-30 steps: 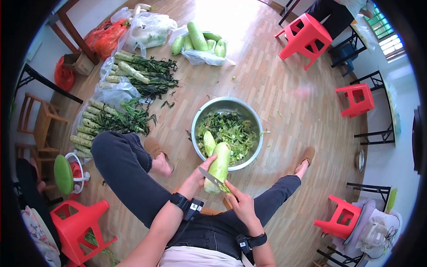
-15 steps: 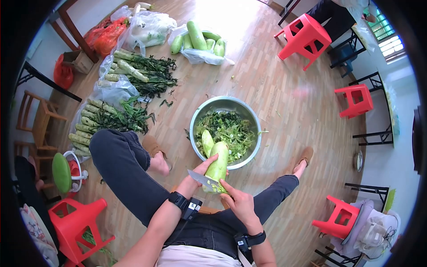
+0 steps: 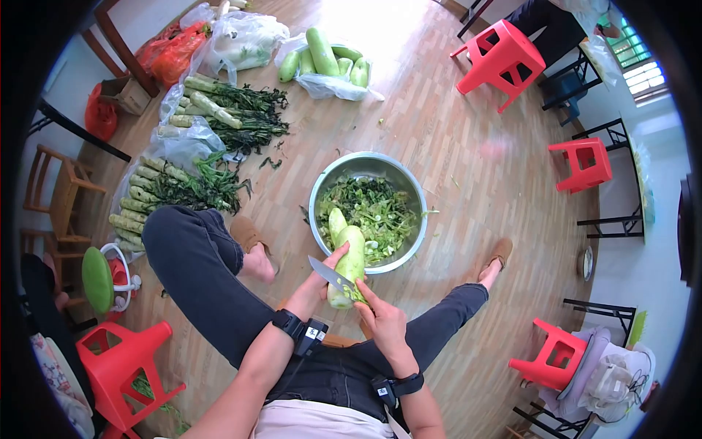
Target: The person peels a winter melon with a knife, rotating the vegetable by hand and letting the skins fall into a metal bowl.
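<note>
My left hand [image 3: 334, 262] is wrapped around a long pale green gourd [image 3: 352, 252], held tilted over the near side of a metal basin. A kitchen knife [image 3: 329, 274] is in my right hand [image 3: 385, 322], its blade lying across the lower part of the gourd. Small green peel bits cling to the blade near the handle. The steel basin [image 3: 422, 197] on the floor contains chopped greens and peelings [image 3: 369, 201]. Another pale green gourd [image 3: 337, 222] rests in it, partly hidden behind the held one.
Leafy stalks [image 3: 139, 201] lie on plastic at the left. Farther back, several gourds [image 3: 320, 53] sit in a plastic bag. Red stools [image 3: 124, 366] stand around, with a green-topped seat [image 3: 97, 279] at left. A person [image 3: 548, 25] is by the table at upper right.
The knife has moved slightly up along the gourd with my right hand. The gourd and my left hand have shifted a little left. The whole view has moved slightly.
</note>
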{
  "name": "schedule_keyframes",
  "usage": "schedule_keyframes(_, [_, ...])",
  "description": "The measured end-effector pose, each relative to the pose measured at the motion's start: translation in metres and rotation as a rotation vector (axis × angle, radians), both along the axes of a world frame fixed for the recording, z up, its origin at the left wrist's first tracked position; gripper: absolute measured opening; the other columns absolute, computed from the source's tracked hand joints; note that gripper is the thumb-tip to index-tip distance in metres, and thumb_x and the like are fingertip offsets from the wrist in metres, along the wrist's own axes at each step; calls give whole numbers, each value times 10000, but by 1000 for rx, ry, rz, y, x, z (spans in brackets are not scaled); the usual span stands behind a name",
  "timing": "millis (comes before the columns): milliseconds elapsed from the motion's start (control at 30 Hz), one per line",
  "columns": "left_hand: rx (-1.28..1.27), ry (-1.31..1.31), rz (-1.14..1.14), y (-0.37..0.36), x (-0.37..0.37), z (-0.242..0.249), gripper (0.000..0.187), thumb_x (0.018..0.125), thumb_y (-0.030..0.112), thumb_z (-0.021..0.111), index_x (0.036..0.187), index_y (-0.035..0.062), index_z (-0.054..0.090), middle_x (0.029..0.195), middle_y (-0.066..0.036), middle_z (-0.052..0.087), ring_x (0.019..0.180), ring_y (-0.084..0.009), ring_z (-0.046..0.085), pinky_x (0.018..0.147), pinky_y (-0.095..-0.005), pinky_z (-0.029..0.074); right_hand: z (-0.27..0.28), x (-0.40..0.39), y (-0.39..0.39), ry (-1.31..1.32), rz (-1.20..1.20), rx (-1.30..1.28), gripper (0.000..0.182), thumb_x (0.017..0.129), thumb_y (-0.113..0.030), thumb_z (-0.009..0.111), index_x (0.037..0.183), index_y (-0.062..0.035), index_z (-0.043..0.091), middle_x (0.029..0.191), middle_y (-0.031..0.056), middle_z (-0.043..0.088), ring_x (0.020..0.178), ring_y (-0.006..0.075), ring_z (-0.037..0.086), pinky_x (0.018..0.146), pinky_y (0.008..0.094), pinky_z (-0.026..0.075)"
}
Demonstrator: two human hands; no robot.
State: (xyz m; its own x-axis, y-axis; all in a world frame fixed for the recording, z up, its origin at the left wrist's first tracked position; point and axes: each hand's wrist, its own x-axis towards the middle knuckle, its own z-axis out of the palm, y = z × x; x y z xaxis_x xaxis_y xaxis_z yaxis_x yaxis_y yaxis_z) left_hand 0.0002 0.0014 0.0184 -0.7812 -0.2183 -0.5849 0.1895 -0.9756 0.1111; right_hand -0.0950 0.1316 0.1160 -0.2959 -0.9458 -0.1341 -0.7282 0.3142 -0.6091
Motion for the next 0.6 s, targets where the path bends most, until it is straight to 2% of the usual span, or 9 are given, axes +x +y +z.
schedule_keyframes(300, [-72,-43,39,0,1,-2,499,830,460,540,1098,42,488,867,-105,606,721,-214,618,623,-341,527,1,9,-9,-48,-109,47,411,822,-329,581,1223,-276,508,642,72,600,520,235,579,476,338,441])
schedule_keyframes(367, [-88,-106,73,0,-2,-8,524,848,489,488,1082,20,481,829,-154,606,710,-243,619,629,-360,532,2,10,-11,-59,-122,66,404,829,-324,572,1225,-276,505,641,80,596,522,238,582,478,338,441])
schedule_keyframes(433, [-81,-95,87,0,-1,-10,518,849,485,490,1086,25,480,831,-150,604,707,-247,616,630,-364,531,1,10,-12,-69,-134,86,397,836,-318,564,1227,-275,503,639,87,592,523,240,584,480,338,441])
schedule_keyframes(533, [-51,-62,107,-1,0,-14,517,850,487,488,1099,35,479,847,-149,604,712,-254,615,637,-368,530,-22,9,-10,-213,-235,88,346,884,-341,503,1217,-253,518,567,70,560,435,192,529,429,306,404])
schedule_keyframes(600, [-28,-39,113,0,-1,-10,522,850,493,484,1108,40,479,861,-152,604,720,-259,617,644,-368,529,-37,3,-10,-1042,-490,104,359,928,-356,422,1249,-210,488,517,23,479,367,120,412,383,262,337])
